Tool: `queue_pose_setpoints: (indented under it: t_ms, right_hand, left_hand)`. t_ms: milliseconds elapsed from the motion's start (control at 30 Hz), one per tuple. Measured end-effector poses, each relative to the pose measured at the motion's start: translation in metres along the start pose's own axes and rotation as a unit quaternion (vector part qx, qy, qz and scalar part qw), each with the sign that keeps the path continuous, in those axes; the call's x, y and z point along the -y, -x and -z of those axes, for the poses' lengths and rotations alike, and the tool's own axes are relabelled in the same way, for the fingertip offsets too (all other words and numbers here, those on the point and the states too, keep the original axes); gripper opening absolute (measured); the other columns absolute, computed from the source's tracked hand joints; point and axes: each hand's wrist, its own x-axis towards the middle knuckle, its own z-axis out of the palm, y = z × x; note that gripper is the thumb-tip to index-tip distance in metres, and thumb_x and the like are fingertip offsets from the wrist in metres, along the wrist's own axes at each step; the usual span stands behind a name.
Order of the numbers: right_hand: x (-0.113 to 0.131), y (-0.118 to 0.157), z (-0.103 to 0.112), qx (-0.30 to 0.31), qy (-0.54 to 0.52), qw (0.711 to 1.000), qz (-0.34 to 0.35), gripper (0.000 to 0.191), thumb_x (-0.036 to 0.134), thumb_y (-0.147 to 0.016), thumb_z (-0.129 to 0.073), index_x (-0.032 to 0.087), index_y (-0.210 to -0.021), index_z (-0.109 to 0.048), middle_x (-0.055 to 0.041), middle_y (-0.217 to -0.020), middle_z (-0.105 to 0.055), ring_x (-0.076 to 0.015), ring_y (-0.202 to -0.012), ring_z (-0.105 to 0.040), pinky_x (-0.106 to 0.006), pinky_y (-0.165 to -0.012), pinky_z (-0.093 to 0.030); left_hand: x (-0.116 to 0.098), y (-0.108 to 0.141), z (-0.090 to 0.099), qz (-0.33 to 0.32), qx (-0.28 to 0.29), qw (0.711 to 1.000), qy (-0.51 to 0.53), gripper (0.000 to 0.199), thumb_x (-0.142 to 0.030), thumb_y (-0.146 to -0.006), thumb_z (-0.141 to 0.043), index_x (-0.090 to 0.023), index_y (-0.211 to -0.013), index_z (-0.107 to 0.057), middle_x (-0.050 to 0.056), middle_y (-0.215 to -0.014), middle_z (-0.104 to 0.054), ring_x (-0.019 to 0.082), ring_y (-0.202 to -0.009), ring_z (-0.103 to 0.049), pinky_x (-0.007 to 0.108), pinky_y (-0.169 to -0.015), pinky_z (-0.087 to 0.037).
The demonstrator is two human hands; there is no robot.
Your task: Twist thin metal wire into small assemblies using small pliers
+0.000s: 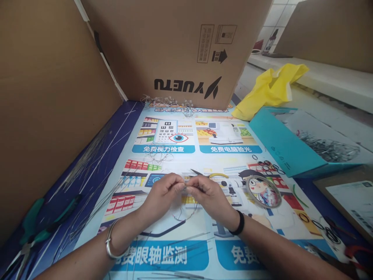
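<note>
My left hand, with a silver bangle on its wrist, is pinched closed at the middle of the printed sheet. My right hand, a black band at its wrist, is pinched closed beside it, the fingertips nearly touching. Between them they hold a thin wire piece, and a wire loop hangs below the fingers. Small details at the fingertips are hidden. Just behind the right hand lie pliers with yellow handles.
Loose wires lie at left near green-handled pliers. Rightward are a tape roll, black rings, a teal box with metal pieces and a yellow bag. Cardboard stands behind; wire pieces lie at its foot.
</note>
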Motion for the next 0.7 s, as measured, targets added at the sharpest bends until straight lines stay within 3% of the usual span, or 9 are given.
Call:
queue_pose_setpoints:
  t_ms: [200,533,700]
  right_hand:
    - [-0.0021,0.0002,-0.0002,-0.022,-0.03,0.999,-0.031,0.009,0.029,-0.078,-0.059,0.02,-0.079,-0.057,0.0022,-0.068,-0.058,-0.0108,-0.062,-0.052,-0.023,-0.057,-0.041]
    - [-0.0018,-0.0001,0.0012,-0.021,-0.02,1.0,-0.006,0.011,0.029,-0.079,-0.058,0.02,-0.074,-0.06,0.0025,-0.062,-0.055,-0.0092,-0.055,-0.046,-0.022,-0.051,-0.038]
    - [0.0009,0.0,0.0014,-0.021,-0.006,1.0,0.005,0.009,0.027,-0.077,-0.058,0.02,-0.072,-0.06,0.0025,-0.063,-0.056,-0.01,-0.056,-0.048,-0.023,-0.053,-0.039]
  left_hand:
    - [0.0012,0.0,0.0031,0.03,0.0,0.999,0.043,0.018,-0.031,-0.087,-0.047,-0.018,-0.082,-0.059,0.001,-0.079,-0.06,0.013,-0.073,-0.053,0.024,-0.067,-0.04]
    - [0.0061,-0.0008,0.0027,-0.076,-0.026,0.994,-0.072,0.016,-0.026,-0.088,-0.048,-0.02,-0.08,-0.06,0.001,-0.076,-0.06,0.015,-0.075,-0.054,0.027,-0.069,-0.04]
    - [0.0068,0.0005,0.0021,-0.093,-0.021,0.991,-0.096,0.017,-0.023,-0.089,-0.046,-0.02,-0.08,-0.059,0.001,-0.075,-0.058,0.015,-0.075,-0.053,0.027,-0.07,-0.04]
